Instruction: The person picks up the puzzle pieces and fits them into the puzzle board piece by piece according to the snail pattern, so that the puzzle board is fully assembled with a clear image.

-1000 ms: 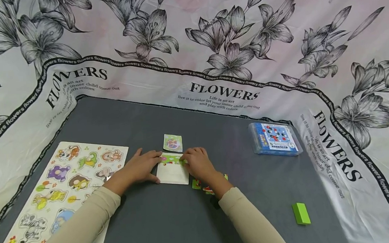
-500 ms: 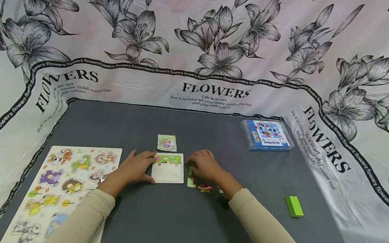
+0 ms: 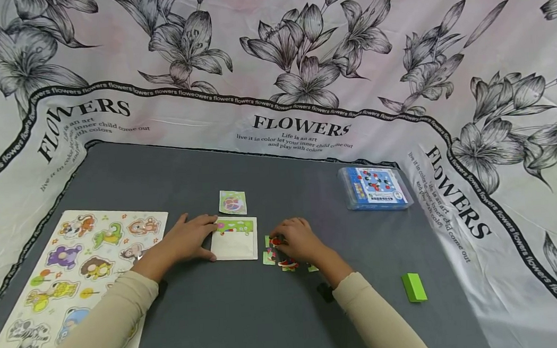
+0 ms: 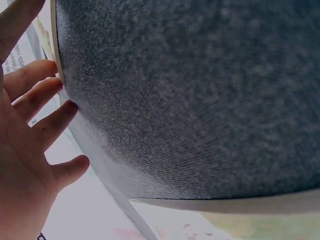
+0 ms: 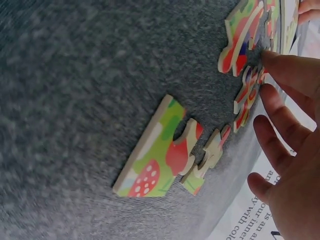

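Note:
My left hand (image 3: 189,238) rests along the left side of a small white jigsaw tray (image 3: 234,249), its fingers fairly straight. A green strip of puzzle (image 3: 240,226) fills the tray's top; the lower part shows bare white. To the tray's right, my right hand (image 3: 303,240) reaches over several loose jigsaw pieces (image 3: 269,257), partly hiding them. In the right wrist view its fingertips are right at a small red piece (image 5: 261,75), fingers gently bent. Closer to that camera lies a green and red corner piece (image 5: 152,155) with a dotted red shape.
A small picture card (image 3: 233,203) lies just beyond the tray. On the left is a large animal puzzle board (image 3: 70,285), partly under the left sleeve. A blue plastic case (image 3: 375,188) stands at the back right, a green block (image 3: 414,287) nearer on the right.
My right hand has left the tray's right edge and moved right and toward me, to the loose pieces. The left hand stays at the tray. The head view has shifted slightly.

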Motion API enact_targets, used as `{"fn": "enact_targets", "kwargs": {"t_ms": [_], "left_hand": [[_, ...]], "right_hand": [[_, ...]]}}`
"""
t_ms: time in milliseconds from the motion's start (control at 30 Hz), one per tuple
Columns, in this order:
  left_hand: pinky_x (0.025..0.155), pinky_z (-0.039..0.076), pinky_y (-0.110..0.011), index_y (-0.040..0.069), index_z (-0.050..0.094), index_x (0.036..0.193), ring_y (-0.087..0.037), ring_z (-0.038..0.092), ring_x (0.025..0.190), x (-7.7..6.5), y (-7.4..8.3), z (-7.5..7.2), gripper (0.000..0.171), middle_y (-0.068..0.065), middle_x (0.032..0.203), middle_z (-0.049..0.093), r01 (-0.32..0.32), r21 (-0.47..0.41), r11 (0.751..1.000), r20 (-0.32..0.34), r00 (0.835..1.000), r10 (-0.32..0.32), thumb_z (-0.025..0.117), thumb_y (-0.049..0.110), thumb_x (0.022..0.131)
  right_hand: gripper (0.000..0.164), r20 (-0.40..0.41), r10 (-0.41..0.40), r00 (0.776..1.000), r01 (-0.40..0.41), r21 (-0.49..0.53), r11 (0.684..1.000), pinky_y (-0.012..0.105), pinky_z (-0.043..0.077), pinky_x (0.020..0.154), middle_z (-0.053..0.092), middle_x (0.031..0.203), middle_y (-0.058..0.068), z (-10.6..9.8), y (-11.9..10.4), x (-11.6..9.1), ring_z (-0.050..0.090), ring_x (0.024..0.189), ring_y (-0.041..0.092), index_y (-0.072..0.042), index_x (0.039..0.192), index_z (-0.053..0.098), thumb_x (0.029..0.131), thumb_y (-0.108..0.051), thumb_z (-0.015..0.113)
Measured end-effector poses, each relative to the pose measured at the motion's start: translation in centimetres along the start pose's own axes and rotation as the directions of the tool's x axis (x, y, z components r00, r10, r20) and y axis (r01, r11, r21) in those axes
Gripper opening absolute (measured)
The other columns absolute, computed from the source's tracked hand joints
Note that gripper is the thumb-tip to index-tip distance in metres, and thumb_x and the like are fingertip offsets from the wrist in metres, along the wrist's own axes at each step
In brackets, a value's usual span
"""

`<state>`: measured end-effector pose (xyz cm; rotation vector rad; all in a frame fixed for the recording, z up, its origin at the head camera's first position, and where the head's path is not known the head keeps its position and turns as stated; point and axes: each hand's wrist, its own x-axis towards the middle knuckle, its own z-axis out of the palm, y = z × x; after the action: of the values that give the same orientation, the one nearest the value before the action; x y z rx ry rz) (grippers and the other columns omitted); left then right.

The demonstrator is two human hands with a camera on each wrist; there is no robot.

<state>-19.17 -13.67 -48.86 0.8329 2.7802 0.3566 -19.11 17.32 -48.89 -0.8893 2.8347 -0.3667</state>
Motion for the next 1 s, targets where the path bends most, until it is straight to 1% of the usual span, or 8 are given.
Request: {"fn": "enact_targets", "kwargs": {"t_ms": [100,333,500,700,800,900,1000], "left_hand": [[0.106,0.022,-0.072,0.003,0.055,0.136,-0.035,0.038,0.138,-0.3,-0.3,0.0,0.08,-0.015,0.148,0.044,0.002,-0.006,1.0,0.0,1.0,-0.002,0.08,0.048,0.074],[0.106,0.022,-0.072,0.003,0.056,0.136,-0.035,0.038,0.138,-0.8,-0.6,-0.2,0.08,-0.015,0.148,0.044,0.003,-0.005,1.0,-0.007,1.0,-0.003,0.081,0.047,0.074],[0.106,0.023,-0.071,0.003,0.056,0.136,-0.035,0.038,0.138,-1.1,-0.5,-0.3,0.08,-0.015,0.149,0.044,0.002,-0.012,1.0,-0.01,1.0,-0.002,0.081,0.047,0.073],[0.107,0.023,-0.07,0.004,0.056,0.136,-0.034,0.038,0.139,-0.9,-0.3,-0.3,0.08,-0.013,0.149,0.044,-0.003,-0.014,1.0,-0.011,1.0,0.002,0.081,0.048,0.073],[0.107,0.023,-0.07,0.004,0.056,0.136,-0.034,0.038,0.139,-0.7,-0.2,-0.4,0.08,-0.013,0.149,0.044,-0.008,-0.016,1.0,-0.01,1.0,0.007,0.081,0.048,0.073],[0.107,0.023,-0.07,0.005,0.055,0.137,-0.034,0.037,0.14,-0.6,-0.2,-0.4,0.081,-0.013,0.15,0.043,-0.009,-0.014,1.0,-0.001,1.0,0.009,0.08,0.048,0.074],[0.107,0.023,-0.07,0.005,0.054,0.138,-0.034,0.037,0.14,-0.5,-0.2,-0.5,0.082,-0.013,0.15,0.043,0.002,-0.003,1.0,0.009,1.0,-0.002,0.079,0.05,0.074]], "right_hand": [[0.024,0.006,-0.003,1.0,0.003,-0.001,1.0,0.056,0.032,0.108,0.066,0.116,0.001,0.1,-0.2,0.3,0.055,0.117,0.026,-0.019,0.111,0.072,0.087,-0.019,0.074],[0.024,-0.014,-0.01,1.0,0.01,0.018,1.0,0.057,0.033,0.107,0.066,0.115,0.002,-0.2,-1.1,1.0,0.056,0.114,0.026,-0.019,0.111,0.073,0.087,-0.02,0.074],[0.024,-0.02,-0.046,0.999,0.046,0.013,0.999,0.055,0.033,0.107,0.066,0.113,0.001,-0.6,-1.9,1.8,0.056,0.113,0.024,-0.019,0.112,0.072,0.088,-0.021,0.073],[0.025,-0.042,-0.036,0.998,0.038,0.04,0.998,0.057,0.032,0.107,0.065,0.115,0.003,-1.3,-2.7,2.5,0.054,0.117,0.03,-0.018,0.112,0.072,0.087,-0.021,0.074],[0.025,-0.045,-0.031,0.999,0.033,0.051,0.998,0.057,0.032,0.107,0.066,0.114,0.004,-1.3,-3.2,3.1,0.054,0.117,0.031,-0.017,0.112,0.072,0.087,-0.021,0.074],[0.025,-0.031,-0.052,0.998,0.054,0.044,0.998,0.055,0.033,0.107,0.066,0.115,0.003,-0.9,-4.0,4.0,0.055,0.117,0.029,-0.016,0.112,0.072,0.088,-0.021,0.073],[0.025,-0.023,-0.092,0.996,0.092,0.035,0.995,0.054,0.034,0.107,0.067,0.115,0.003,-0.4,-5.1,5.1,0.055,0.117,0.027,-0.017,0.114,0.071,0.089,-0.022,0.071]]}}
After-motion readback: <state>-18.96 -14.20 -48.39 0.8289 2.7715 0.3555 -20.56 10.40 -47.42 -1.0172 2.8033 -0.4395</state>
